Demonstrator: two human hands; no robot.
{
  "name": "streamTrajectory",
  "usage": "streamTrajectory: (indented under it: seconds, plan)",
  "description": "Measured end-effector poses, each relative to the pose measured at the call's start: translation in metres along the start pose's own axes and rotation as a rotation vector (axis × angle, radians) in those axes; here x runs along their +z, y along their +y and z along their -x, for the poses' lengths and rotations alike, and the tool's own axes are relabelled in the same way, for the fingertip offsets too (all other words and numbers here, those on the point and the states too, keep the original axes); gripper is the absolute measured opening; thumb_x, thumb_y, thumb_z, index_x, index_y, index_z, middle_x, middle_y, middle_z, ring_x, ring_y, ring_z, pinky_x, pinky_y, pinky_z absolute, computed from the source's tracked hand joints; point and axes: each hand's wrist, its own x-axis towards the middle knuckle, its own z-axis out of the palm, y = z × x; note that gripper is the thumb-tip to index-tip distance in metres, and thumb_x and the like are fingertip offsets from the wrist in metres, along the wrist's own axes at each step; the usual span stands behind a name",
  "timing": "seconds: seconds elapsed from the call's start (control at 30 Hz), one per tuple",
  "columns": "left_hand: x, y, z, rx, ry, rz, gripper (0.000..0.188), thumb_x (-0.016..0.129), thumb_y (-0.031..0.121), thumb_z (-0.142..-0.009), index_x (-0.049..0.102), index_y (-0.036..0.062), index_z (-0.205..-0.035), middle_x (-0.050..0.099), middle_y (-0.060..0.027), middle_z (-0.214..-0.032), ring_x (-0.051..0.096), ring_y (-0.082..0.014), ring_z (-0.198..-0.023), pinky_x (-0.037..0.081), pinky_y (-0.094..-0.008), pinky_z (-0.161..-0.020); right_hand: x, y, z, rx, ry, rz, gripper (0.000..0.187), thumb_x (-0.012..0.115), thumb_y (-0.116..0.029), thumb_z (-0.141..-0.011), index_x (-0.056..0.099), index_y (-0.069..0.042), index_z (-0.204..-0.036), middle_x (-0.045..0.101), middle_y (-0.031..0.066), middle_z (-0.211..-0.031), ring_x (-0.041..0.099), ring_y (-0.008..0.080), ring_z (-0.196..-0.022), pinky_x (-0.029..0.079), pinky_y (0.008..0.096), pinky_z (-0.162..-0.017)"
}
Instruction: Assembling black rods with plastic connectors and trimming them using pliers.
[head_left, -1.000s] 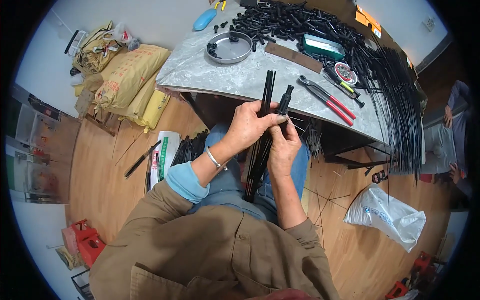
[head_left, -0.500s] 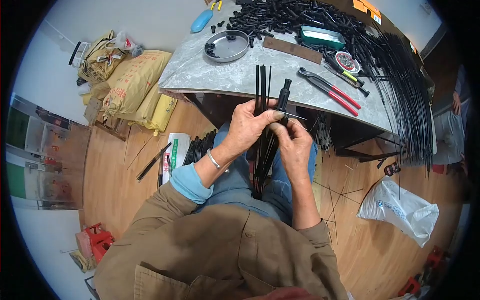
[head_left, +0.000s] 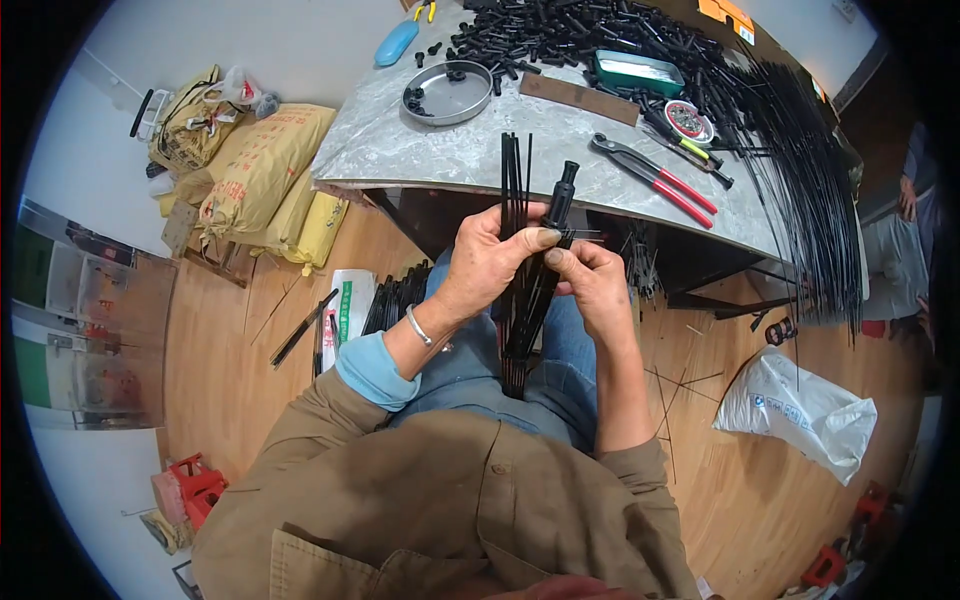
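My left hand (head_left: 475,262) is closed round a bundle of thin black rods (head_left: 516,185), and its thumb presses against the lower part of a black tubular fitting (head_left: 563,195). The rods stand above the fingers and run down between my legs, where they gather closely. Nearly upright, the fitting leans a little to the right. My right hand (head_left: 602,295) is pinched just below the fitting, beside the rods. What lies between its fingertips is hidden. A short thin piece (head_left: 588,235) sticks out to the right from between the hands.
The grey table (head_left: 410,150) ahead bears a heap of black fittings (head_left: 560,35), a round metal tray (head_left: 445,112), red-handled cutters (head_left: 660,182) and long black rods (head_left: 810,200). Yellow sacks (head_left: 265,165) stand left; a white sack (head_left: 795,415) lies on the floor at right.
My right hand has shifted slightly right and its fingers have moved at the base of the fitting. The fitting has shifted slightly left in the picture. My left hand keeps its hold.
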Motion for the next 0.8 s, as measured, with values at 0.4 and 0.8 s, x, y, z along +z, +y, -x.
streamTrajectory:
  seconds: [0.4, 0.8]
  plan:
    - [0.003, 0.004, 0.004, -0.054, -0.021, 0.077, 0.029, 0.07, 0.011, -0.084, 0.063, -0.0003, -0.11, 0.068, -0.0047, -0.097, 0.061, -0.0082, -0.084, 0.051, -0.0242, -0.076, 0.001, -0.001, 0.007, 0.022, -0.033, -0.097, 0.029, 0.074, -0.031, -0.082, 0.059, -0.01, -0.068, 0.048, -0.0078, -0.062, 0.042, 0.0022, -0.056, 0.035, 0.0199, -0.049]
    - [0.007, 0.004, 0.007, 0.052, 0.023, 0.053, 0.025, 0.071, 0.011, -0.084, 0.063, 0.0004, -0.106, 0.066, -0.0026, -0.088, 0.06, -0.0065, -0.078, 0.052, -0.0214, -0.069, 0.009, -0.008, 0.017, -0.065, 0.036, 0.017, 0.031, 0.073, -0.027, -0.083, 0.058, -0.007, -0.065, 0.046, -0.0075, -0.06, 0.039, 0.0022, -0.054, 0.034, 0.0205, -0.047]
